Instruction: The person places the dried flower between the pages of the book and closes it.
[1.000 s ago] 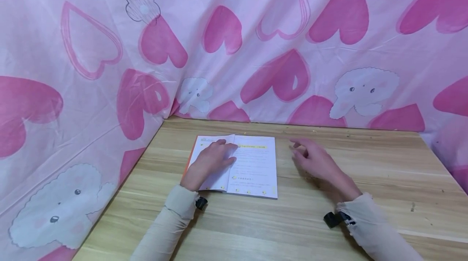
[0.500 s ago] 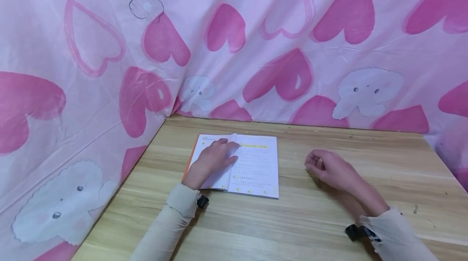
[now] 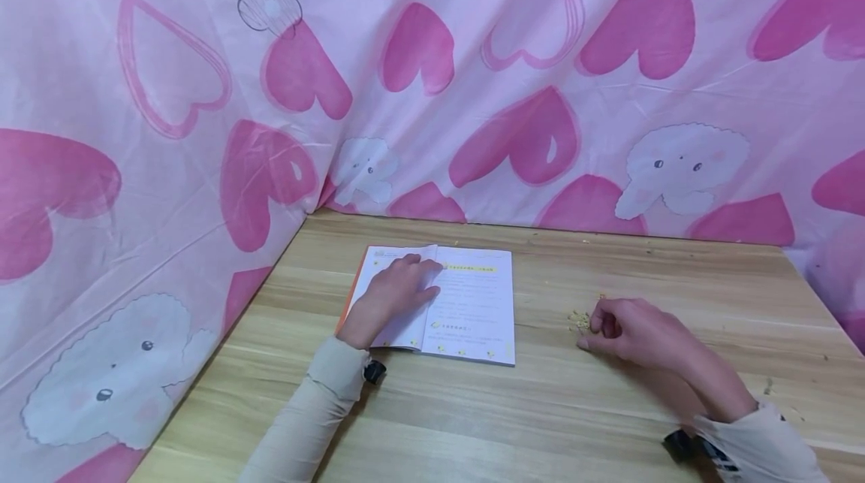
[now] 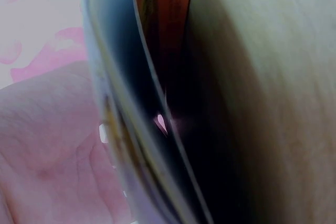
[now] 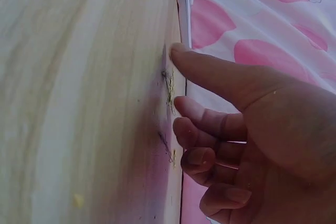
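An open book (image 3: 469,310) with printed white pages and an orange cover edge lies on the wooden table. My left hand (image 3: 395,291) rests across its left page, fingers relaxed and reaching past the fold. In the left wrist view, page edges (image 4: 139,150) curve beside the palm (image 4: 58,145). To the book's right, a small heap of yellowish dry bits (image 3: 577,321) is on the tabletop. Just right of it is my right hand (image 3: 638,333), close over the wood. The right wrist view shows its fingers loosely bent, thumb apart, nothing between them, with the bits (image 5: 171,95) beside the fingertips.
A pink and white heart-print cloth (image 3: 513,137) hangs along the back and left of the table (image 3: 513,423). Small dark specks (image 3: 768,385) mark the wood at the right. Black wrist cameras (image 3: 679,445) sit at both cuffs.
My right hand has moved right and towards me, away from the book. The heap of yellowish bits now shows at its fingertips. My left hand stays on the page.
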`<state>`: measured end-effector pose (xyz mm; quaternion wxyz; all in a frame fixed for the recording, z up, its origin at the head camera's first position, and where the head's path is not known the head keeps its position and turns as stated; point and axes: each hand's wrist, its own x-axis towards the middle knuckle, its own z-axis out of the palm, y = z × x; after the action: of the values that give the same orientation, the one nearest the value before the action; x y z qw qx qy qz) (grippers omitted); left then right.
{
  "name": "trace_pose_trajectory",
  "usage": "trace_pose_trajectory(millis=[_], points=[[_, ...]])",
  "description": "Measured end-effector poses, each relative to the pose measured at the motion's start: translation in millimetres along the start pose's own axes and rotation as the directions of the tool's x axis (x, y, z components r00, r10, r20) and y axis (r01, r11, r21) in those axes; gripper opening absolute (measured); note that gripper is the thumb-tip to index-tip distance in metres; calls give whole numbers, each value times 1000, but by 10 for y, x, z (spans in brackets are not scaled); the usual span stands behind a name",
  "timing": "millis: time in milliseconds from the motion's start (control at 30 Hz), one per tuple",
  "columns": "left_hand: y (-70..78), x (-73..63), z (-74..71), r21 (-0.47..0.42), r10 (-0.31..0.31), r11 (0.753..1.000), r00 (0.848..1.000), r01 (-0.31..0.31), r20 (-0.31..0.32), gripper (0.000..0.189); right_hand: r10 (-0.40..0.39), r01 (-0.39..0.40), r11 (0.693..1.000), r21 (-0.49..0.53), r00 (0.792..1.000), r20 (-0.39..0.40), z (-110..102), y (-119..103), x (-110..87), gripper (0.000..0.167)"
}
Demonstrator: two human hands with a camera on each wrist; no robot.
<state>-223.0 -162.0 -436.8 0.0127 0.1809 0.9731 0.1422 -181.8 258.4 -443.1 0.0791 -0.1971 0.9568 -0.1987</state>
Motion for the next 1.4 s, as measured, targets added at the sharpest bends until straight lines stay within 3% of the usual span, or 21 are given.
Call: trace_pose_trajectory(millis=[167, 367, 700, 933, 1400], points=[[-1, -7, -3, -5, -8, 1000, 1000, 8, 3, 43, -1, 0, 1000, 15, 999, 32, 13, 4, 15, 27], [-3, -4, -2, -8, -19, 1000, 1000, 19, 19, 44, -18, 18, 1000, 9, 1000, 9, 23, 4, 53, 11], [11, 0, 0, -6, -12, 1000, 1000, 12, 4, 42, 51, -50, 998, -46, 999, 8, -10, -4, -32, 18], [24, -4, -7, -12, -25, 1000, 1000, 25, 15, 43, 45, -45, 999, -15, 999, 9, 25, -5, -37, 8], [8, -13, 2, -17, -10, 1000, 1000, 10, 6, 42, 27, -27, 1000, -14, 1000, 5, 92, -49, -26, 9]])
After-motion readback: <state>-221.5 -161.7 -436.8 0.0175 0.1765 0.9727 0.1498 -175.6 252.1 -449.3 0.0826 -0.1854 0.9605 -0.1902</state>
